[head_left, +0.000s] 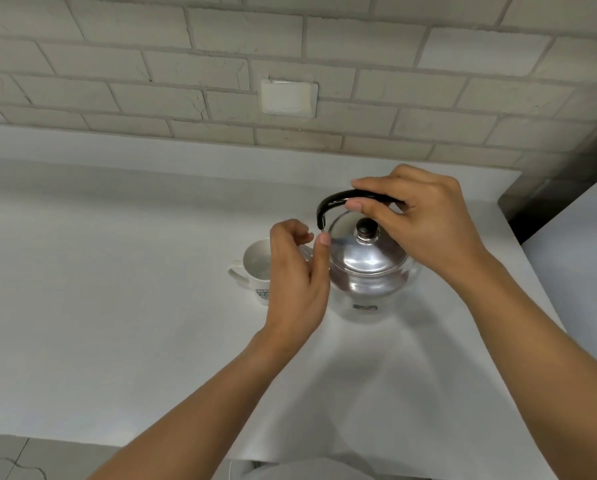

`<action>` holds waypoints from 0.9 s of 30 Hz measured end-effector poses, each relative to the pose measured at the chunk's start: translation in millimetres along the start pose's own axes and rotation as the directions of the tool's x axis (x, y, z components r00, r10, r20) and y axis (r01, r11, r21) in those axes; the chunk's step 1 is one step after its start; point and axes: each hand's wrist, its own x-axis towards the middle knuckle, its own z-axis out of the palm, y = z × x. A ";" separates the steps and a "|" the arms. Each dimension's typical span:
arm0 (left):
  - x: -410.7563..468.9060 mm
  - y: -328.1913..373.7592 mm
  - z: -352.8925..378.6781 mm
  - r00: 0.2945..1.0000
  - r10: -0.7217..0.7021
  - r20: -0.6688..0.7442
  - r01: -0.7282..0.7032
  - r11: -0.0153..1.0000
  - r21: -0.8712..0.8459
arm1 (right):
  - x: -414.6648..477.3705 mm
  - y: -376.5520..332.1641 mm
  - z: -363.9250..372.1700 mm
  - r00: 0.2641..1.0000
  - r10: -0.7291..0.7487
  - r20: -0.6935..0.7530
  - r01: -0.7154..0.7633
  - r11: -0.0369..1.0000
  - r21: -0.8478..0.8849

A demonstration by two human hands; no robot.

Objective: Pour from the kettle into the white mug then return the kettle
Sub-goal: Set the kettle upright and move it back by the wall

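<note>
We find the kettle (370, 268) upright on the white counter (117, 306), near its right edge. The right hand (425, 220) grips the black handle (331, 202). The left hand (297, 282), loosely curled and empty, sits between kettle and white mug (255, 268). Open counter lies leftward.

A home kitchen: a white counter (117, 306) runs under the fingers (356, 205), a pale brick-tiled wall (186, 64) with a wall switch plate (289, 97) beyond them, a kettle (370, 265) and white mug (255, 268) beneath.
</note>
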 end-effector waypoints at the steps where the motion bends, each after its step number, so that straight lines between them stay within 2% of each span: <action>1: 6.4 1.0 -0.4 1.000 0.009 0.024 -0.009 1.000 0.030 | -5.0 6.2 0.4 1.000 0.020 -0.024 -0.020 1.000 0.018; 6: 39.0 -1.8 12.0 0.972 0.074 0.225 -0.121 0.972 0.203 | -21.7 33.8 9.3 0.993 0.100 -0.058 -0.094 0.990 0.102; 10: 56.9 -8.3 28.4 0.976 0.088 0.200 -0.136 0.962 0.239 | -15.3 58.0 17.1 0.982 0.183 -0.048 -0.172 0.967 0.187; 14: 91.7 -14.5 42.5 0.977 0.100 0.190 -0.152 0.947 0.284 | 2.0 86.8 23.3 0.956 0.291 0.029 -0.285 0.906 0.313; 19: 146.6 -26.6 54.6 0.981 0.086 0.172 -0.140 0.933 0.331 | 14.7 135.5 42.4 0.912 0.401 0.088 -0.408 0.909 0.088; 27: 204.8 -57.3 82.2 0.985 -0.064 0.161 0.004 0.938 0.346 | 45.3 186.5 93.0 0.823 0.532 0.200 -0.560 0.818 0.130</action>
